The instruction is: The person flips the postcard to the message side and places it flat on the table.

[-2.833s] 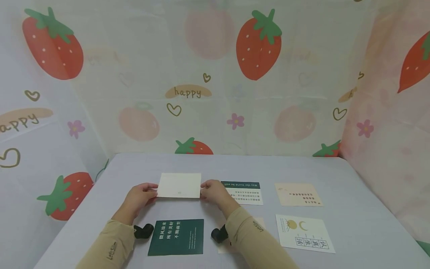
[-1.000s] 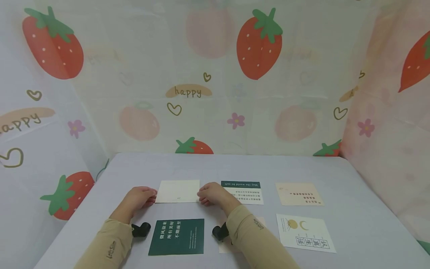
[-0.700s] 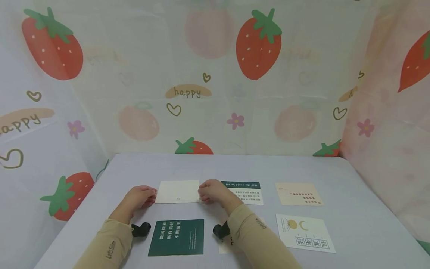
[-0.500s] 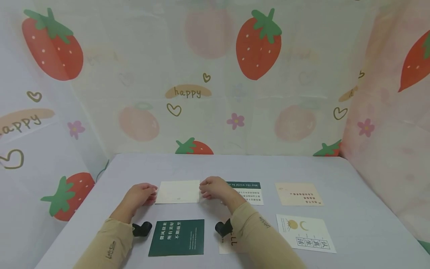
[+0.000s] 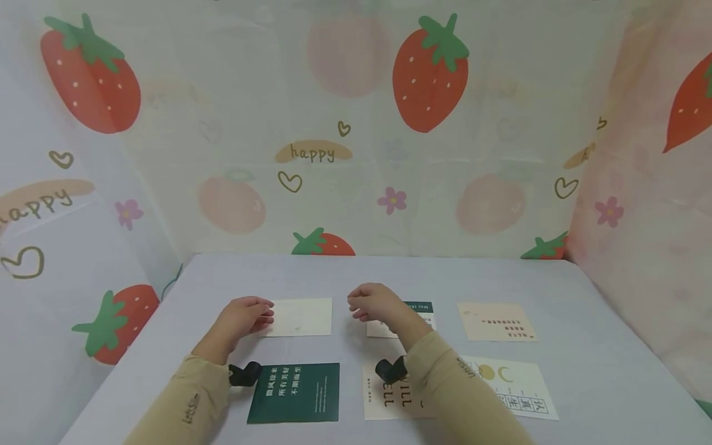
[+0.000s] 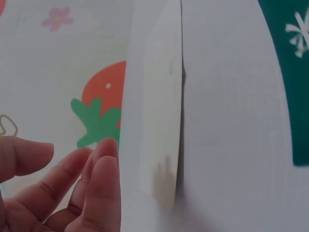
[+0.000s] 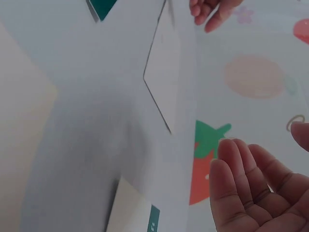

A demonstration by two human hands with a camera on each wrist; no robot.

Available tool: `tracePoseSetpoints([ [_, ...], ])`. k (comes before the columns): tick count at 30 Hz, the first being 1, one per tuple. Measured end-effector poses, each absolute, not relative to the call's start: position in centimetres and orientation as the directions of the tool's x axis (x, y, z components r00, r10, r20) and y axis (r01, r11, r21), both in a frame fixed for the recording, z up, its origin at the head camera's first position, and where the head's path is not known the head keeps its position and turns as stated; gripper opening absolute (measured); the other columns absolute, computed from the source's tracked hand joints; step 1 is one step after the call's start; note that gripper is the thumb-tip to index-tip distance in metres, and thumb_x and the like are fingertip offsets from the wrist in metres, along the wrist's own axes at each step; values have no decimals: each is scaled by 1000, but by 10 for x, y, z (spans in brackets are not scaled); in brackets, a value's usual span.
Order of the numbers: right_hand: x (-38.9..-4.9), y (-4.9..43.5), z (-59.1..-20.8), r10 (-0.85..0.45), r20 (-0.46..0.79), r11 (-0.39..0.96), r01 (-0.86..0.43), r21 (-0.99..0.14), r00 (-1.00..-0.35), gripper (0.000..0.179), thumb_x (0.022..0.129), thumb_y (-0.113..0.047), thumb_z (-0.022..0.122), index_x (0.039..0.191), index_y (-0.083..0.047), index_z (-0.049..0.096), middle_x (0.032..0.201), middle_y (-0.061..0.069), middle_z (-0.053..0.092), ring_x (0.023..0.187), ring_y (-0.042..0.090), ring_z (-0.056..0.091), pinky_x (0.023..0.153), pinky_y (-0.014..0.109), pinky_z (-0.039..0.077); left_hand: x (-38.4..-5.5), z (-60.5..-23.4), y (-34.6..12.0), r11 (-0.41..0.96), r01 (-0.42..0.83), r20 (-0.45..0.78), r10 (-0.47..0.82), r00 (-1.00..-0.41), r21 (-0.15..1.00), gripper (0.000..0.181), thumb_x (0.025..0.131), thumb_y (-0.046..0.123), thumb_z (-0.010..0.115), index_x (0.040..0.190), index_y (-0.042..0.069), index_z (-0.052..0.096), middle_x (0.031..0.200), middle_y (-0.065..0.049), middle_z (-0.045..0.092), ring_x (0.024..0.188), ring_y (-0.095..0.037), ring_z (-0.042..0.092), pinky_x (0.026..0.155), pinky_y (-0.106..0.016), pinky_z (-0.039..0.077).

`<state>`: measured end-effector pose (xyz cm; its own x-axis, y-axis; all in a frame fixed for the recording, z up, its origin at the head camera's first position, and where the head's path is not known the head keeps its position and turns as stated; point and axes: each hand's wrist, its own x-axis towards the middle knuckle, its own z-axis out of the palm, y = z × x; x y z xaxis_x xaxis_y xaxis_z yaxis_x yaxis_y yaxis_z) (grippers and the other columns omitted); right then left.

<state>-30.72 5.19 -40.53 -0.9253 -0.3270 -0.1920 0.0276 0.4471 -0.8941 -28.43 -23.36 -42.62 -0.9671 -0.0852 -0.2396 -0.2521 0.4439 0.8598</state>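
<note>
A blank cream card (image 5: 303, 317) lies flat on the table at the back left. My left hand (image 5: 240, 322) hovers over its left edge, loosely bent fingers holding nothing; in the left wrist view the thumb stands apart from the fingers and the card (image 6: 161, 106) lies beyond them. To the right of that card, my right hand (image 5: 384, 308) is raised, also holding nothing. It partly covers a white card with a green band (image 5: 421, 307). In the right wrist view its palm and relaxed fingers (image 7: 223, 186) show, apart from every card.
In the front row lie a dark green card (image 5: 295, 395), a cream card with large brown letters (image 5: 389, 405) and a white sun-and-moon card (image 5: 534, 389), both partly behind the right forearm. A pinkish card with red print (image 5: 495, 321) is at the back right. A strawberry-print curtain (image 5: 345, 123) encloses the table (image 5: 601, 371).
The blank card, held up between both hands at first, was lowered onto the table. Both hands then let go and rose; the left drifted right over the card, the right moved away rightwards.
</note>
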Motion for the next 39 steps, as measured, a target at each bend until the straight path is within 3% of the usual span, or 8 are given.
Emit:
tracePoseSetpoints([
  [15, -306, 97, -403, -261, -185, 467, 44, -883, -947, 26, 92, -23, 54, 110, -4, 60, 97, 11, 65, 84, 20, 63, 76, 30, 53, -284, -418, -202, 376, -201, -211, -13, -977, 904, 33, 94, 15, 46, 120, -5, 54, 110, -20, 59, 94, -22, 62, 80, -28, 52],
  [39, -305, 153, -410, -136, -176, 540, 76, -838, -975, 32, 93, -23, 52, 115, 0, 57, 100, 10, 65, 85, 18, 63, 80, 34, 52, -293, -427, -159, 302, -193, -215, 41, -976, 934, 29, 93, 12, 48, 116, -4, 56, 108, -19, 61, 88, -19, 63, 79, -29, 52],
])
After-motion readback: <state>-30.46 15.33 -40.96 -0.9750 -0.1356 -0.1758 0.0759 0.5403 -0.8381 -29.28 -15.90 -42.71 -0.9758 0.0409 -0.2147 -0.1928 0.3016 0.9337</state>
